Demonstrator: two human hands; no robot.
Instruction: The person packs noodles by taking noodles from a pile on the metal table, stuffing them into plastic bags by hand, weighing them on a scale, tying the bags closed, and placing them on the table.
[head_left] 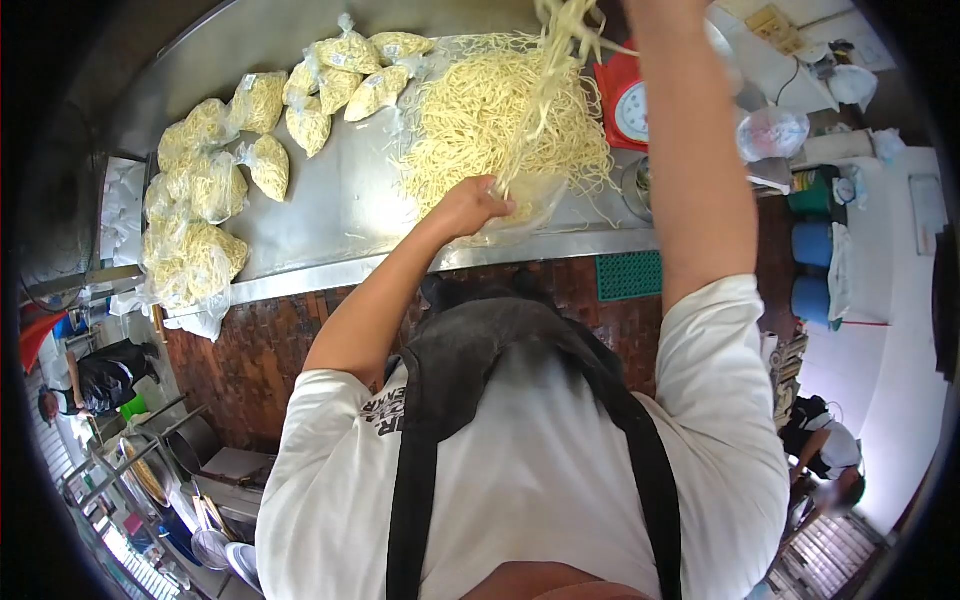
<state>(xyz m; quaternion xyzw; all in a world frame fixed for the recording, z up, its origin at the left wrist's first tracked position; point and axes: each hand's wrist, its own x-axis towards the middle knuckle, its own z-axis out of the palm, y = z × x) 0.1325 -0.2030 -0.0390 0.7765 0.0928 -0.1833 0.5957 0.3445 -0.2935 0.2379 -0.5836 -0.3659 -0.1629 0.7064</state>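
Note:
My left hand (472,208) is closed on the rim of a clear plastic bag (540,197) at the table's near edge. Some noodles show inside that bag. A broad pile of loose yellow noodles (490,110) lies just beyond it. Long noodle strands (550,80) stretch from the bag up past the frame's top edge, raised by my right hand (662,8). Only the wrist end of that hand shows; its fingers are cut off. Right of the pile stands a red dial scale (612,95), partly behind my right forearm.
Several knotted bags of noodles (195,190) line the left and back of the metal table (320,205). A round metal container (636,188) sits by the scale. A green mat (628,276) lies on the brown floor. One person (110,378) is at far left, another (825,445) at far right.

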